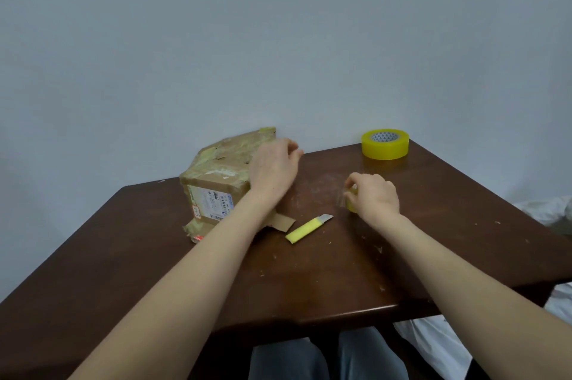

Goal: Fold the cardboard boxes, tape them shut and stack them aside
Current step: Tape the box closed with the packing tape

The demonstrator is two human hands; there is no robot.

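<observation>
A worn cardboard box (pixel 213 184) covered in old yellowish tape stands at the back left of the dark wooden table (pixel 216 280), a shipping label on its near face. My left hand (pixel 272 169) rests against the box's right side with its fingers curled. My right hand (pixel 374 194) is to the right, its curled fingers pinching a yellow piece of tape (pixel 352 200). A yellow utility knife (pixel 308 228) lies on the table between my arms with its blade out. A yellow tape roll (pixel 385 144) sits at the table's far right corner.
A loose cardboard flap (pixel 281 222) sticks out from the box's base beside the knife. Small paper crumbs are scattered over the table. A plain wall stands right behind the table. White fabric (pixel 548 209) lies off the table's right edge.
</observation>
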